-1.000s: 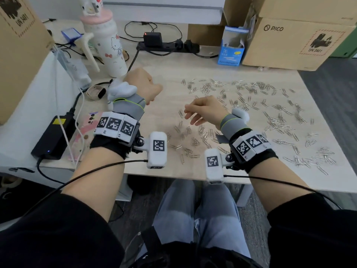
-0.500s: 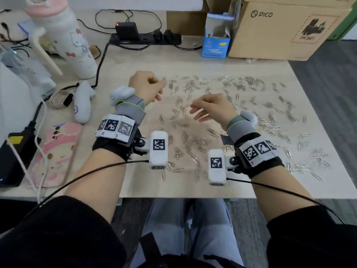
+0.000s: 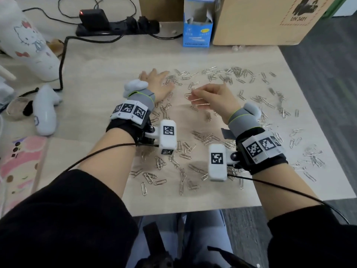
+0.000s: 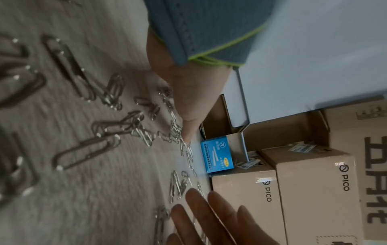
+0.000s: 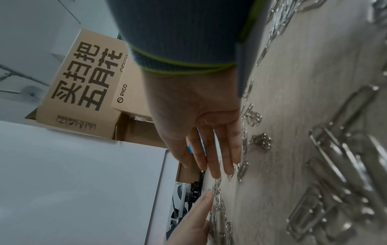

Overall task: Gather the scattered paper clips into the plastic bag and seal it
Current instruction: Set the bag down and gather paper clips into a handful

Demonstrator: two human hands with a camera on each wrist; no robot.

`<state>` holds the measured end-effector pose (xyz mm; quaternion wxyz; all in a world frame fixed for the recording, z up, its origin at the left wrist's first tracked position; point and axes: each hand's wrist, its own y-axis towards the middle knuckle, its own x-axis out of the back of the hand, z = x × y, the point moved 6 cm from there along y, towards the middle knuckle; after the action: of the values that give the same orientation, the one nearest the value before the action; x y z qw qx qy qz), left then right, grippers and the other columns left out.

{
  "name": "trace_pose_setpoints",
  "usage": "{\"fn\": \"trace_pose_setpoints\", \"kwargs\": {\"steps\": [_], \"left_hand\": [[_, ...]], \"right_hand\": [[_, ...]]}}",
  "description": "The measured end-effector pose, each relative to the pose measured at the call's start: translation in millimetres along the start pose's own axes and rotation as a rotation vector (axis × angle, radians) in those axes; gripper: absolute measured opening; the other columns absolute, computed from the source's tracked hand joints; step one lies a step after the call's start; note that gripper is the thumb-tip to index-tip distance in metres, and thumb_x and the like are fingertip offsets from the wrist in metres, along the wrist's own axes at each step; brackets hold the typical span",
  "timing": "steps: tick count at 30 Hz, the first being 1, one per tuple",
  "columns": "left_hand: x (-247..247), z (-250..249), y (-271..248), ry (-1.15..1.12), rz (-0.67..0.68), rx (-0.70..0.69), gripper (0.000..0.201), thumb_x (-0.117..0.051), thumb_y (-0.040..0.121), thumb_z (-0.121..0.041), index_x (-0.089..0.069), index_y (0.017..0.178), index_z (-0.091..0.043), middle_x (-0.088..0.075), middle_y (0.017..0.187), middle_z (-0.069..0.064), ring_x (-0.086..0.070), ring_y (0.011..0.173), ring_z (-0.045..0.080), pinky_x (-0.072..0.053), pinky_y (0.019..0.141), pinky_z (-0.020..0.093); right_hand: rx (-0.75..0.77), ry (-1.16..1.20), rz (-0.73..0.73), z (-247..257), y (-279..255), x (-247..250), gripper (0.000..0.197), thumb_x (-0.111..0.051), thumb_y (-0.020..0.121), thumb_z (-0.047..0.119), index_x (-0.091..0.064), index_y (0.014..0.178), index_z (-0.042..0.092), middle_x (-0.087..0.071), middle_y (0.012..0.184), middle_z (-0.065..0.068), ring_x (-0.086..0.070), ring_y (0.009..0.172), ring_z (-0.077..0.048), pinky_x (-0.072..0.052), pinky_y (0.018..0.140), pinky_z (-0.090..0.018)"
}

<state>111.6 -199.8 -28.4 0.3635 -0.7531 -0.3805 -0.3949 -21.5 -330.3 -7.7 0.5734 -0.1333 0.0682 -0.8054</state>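
Observation:
Several silver paper clips [image 3: 237, 72] lie scattered over the wooden table [image 3: 108, 74], with more near the front edge [image 3: 173, 167]. My left hand [image 3: 154, 80] lies flat on the table with straight fingers, its thumb side touching clips; the left wrist view shows its edge [image 4: 184, 107] down among the paper clips [image 4: 117, 92]. My right hand [image 3: 195, 97] hovers just to the right with straight fingers pointing left and holds nothing; its fingers [image 5: 215, 157] reach toward clips [image 5: 259, 140] in the right wrist view. No plastic bag is in any view.
A cartoon-printed bottle [image 3: 29, 41] and a white controller [image 3: 45, 111] stand left. A black power strip [image 3: 116, 29], a blue carton [image 3: 197, 33] and a cardboard box [image 3: 260, 20] line the back. A pink phone case [image 3: 19, 165] lies at front left.
My left hand has uncurled from a fist and gone down flat onto the table among the clips. My right hand stays near the middle with its fingers straighter.

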Motion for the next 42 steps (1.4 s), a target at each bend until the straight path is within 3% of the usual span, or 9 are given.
{"fn": "trace_pose_setpoints", "kwargs": {"steps": [6,11,14,20,24,29,34,39,42], "left_hand": [[-10,-16,-28,-0.007,0.049,-0.131,0.046,-0.05,0.09,-0.032,-0.046,0.135,-0.021,-0.03,0.151,0.007,-0.023,0.14,0.029,-0.013,0.116,0.035],[-11,-20,-70,-0.005,0.122,-0.173,0.056,-0.056,0.072,-0.05,-0.06,0.12,-0.022,-0.048,0.133,0.01,-0.031,0.132,0.03,-0.015,0.114,0.036],[-11,-20,-100,0.018,0.17,-0.185,0.059,-0.065,0.074,-0.052,-0.056,0.125,-0.024,-0.041,0.136,0.008,-0.025,0.132,0.029,-0.021,0.11,0.034],[-24,-12,-142,0.179,0.301,-0.19,0.097,-0.079,0.053,-0.058,-0.033,0.135,-0.04,-0.025,0.139,0.001,-0.017,0.132,0.024,-0.019,0.111,0.04],[-38,-11,-158,0.241,0.321,-0.233,0.113,-0.082,0.037,-0.062,-0.027,0.134,-0.046,-0.022,0.137,0.0,-0.017,0.129,0.025,-0.02,0.111,0.044],[-39,-18,-162,0.053,0.133,-0.327,0.071,-0.085,0.054,-0.038,-0.056,0.118,-0.031,-0.037,0.12,0.005,-0.034,0.115,0.026,-0.031,0.103,0.039],[-31,-21,-160,-0.066,0.0,-0.344,0.021,-0.076,0.071,-0.021,-0.069,0.089,-0.015,-0.045,0.096,-0.001,-0.047,0.084,0.014,-0.038,0.077,0.027],[-30,-21,-151,-0.072,-0.074,-0.338,0.009,-0.069,0.076,-0.013,-0.07,0.084,-0.01,-0.059,0.087,0.0,-0.05,0.082,0.014,-0.037,0.074,0.023],[-27,-19,-147,-0.192,-0.061,-0.312,0.008,-0.072,0.074,-0.011,-0.071,0.081,-0.008,-0.063,0.069,0.0,-0.056,0.064,0.012,-0.047,0.07,0.026]], "right_hand": [[-0.007,0.016,0.003,-6,-17,1,0.008,-0.058,0.091,0.014,-0.064,0.089,0.009,-0.069,0.083,-0.004,-0.067,0.067,-0.011,-0.055,0.077,-0.027],[0.005,0.025,0.013,-6,-42,-5,0.009,-0.057,0.091,0.013,-0.063,0.086,0.01,-0.069,0.085,-0.006,-0.068,0.066,-0.011,-0.053,0.071,-0.024],[0.01,0.018,0.023,-8,-56,-9,0.009,-0.056,0.092,0.013,-0.063,0.088,0.009,-0.069,0.085,-0.005,-0.068,0.065,-0.01,-0.054,0.072,-0.024],[0.012,0.044,0.015,-10,-84,-12,0.014,-0.056,0.092,0.01,-0.063,0.1,0.001,-0.068,0.083,-0.007,-0.067,0.058,-0.007,-0.055,0.067,-0.023],[0.015,0.066,0.009,-15,-100,-12,0.014,-0.056,0.091,0.01,-0.062,0.099,0.0,-0.068,0.083,-0.008,-0.066,0.062,-0.012,-0.056,0.075,-0.028],[0.004,0.056,0.006,-20,-112,-9,0.009,-0.055,0.091,0.012,-0.063,0.087,0.009,-0.069,0.083,-0.006,-0.066,0.067,-0.014,-0.055,0.072,-0.024],[-0.037,0.099,-0.037,-28,-111,-7,0.01,-0.054,0.092,0.01,-0.062,0.087,0.007,-0.067,0.086,-0.009,-0.063,0.07,-0.018,-0.054,0.07,-0.024],[-0.089,0.206,-0.104,-39,-105,-4,0.009,-0.054,0.091,0.008,-0.061,0.093,0.002,-0.065,0.099,-0.015,-0.065,0.075,-0.022,-0.055,0.079,-0.029],[-0.126,0.301,-0.102,-44,-98,-6,0.01,-0.052,0.092,0.007,-0.06,0.095,0.0,-0.065,0.103,-0.017,-0.067,0.082,-0.023,-0.054,0.085,-0.03]]}}
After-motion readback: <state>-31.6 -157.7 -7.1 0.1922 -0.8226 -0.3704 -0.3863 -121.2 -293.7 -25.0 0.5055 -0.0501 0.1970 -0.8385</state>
